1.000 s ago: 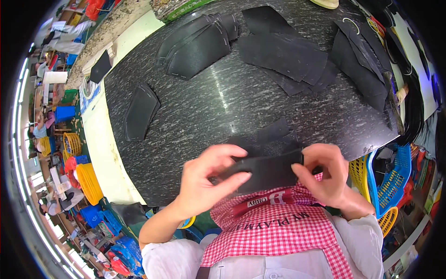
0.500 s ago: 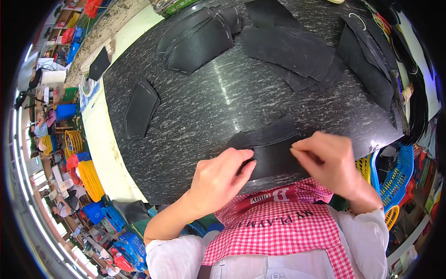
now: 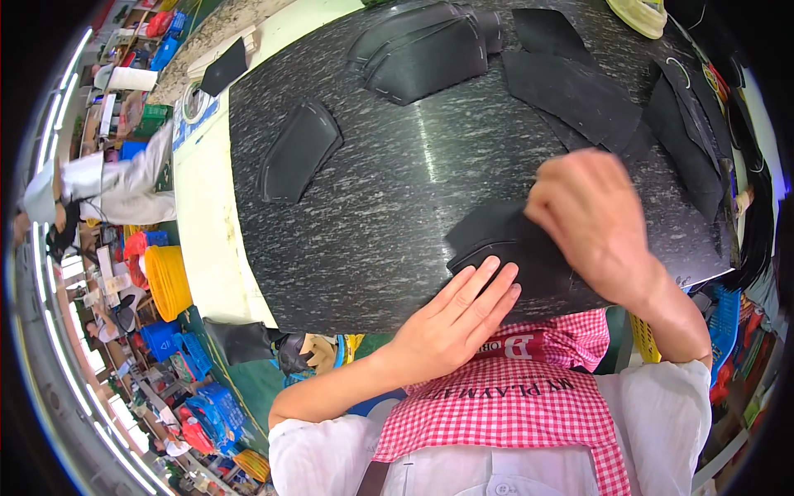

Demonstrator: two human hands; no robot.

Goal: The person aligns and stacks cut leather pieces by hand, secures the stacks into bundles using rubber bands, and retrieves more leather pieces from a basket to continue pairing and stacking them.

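A black leather-like piece (image 3: 542, 273) lies at the near edge of the dark speckled table, with a curved seam or folded edge across its left part. My left hand (image 3: 453, 324) rests on its near left part, fingers stretched out flat and holding nothing. Above the piece's right part is my right hand (image 3: 591, 219), its fingers curled in and slightly blurred. The curled fingertips meet the piece around its far edge; what they pinch, if anything, is hidden.
Several stitched black panels (image 3: 434, 62) overlap at the far middle. Another black panel (image 3: 299, 153) lies to the left. Flat black sheets (image 3: 579, 95) and a hanging black bundle (image 3: 686, 136) are at the right. Blue and yellow baskets (image 3: 724, 326) stand below the table's right edge.
My left hand has gone from a pinch to flat fingers on the piece. The right hand has moved up and over the piece. The view has shifted; a person appears at left.
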